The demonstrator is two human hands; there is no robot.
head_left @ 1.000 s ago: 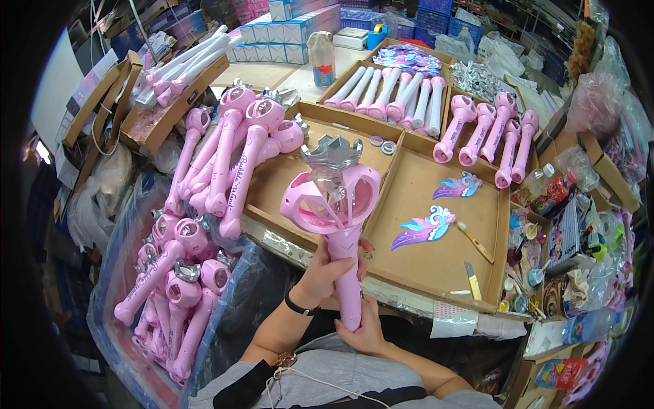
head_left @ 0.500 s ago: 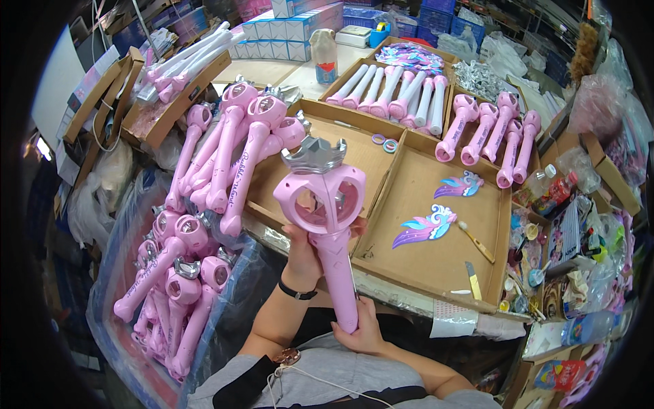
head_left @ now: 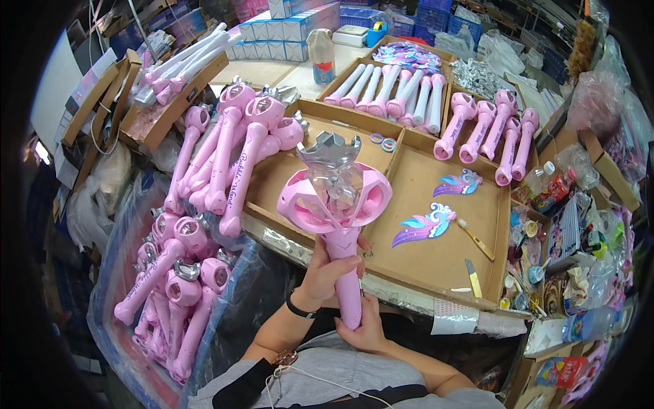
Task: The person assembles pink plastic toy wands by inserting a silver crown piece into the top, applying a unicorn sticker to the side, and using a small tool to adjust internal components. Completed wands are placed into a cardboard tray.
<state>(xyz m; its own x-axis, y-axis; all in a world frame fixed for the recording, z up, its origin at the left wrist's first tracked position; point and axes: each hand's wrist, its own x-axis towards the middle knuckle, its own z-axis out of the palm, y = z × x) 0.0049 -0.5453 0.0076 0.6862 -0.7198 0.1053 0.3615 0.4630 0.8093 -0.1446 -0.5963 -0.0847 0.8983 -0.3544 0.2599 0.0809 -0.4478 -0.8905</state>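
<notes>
In front of me a pink toy wand (head_left: 340,242) stands upright, with a hollow open-sided head and a silver crown (head_left: 330,150) on top. My left hand (head_left: 325,274) is closed around its handle below the head, thumb across the front. Lower down, my right hand (head_left: 366,324) grips the handle's bottom end. A thin metallic sliver shows beside the handle above my right fingers; I cannot make out what it is. Two purple-and-blue wing pieces (head_left: 424,226) lie in the cardboard tray (head_left: 402,269) to the right, beside a small brush (head_left: 475,238) and a yellow cutter knife (head_left: 473,278).
More pink wands (head_left: 235,153) are piled at left, above a plastic-lined bin (head_left: 102,300) holding others. White-handled wands (head_left: 385,88) and several pink bodies (head_left: 487,129) fill far trays. Small rings (head_left: 388,144) sit in the middle tray. Jars and bottles (head_left: 545,184) crowd the right.
The wand has turned about its handle, so its head shows from another side and looks wider. My left hand has slid lower, its thumb now across the front of the handle.
</notes>
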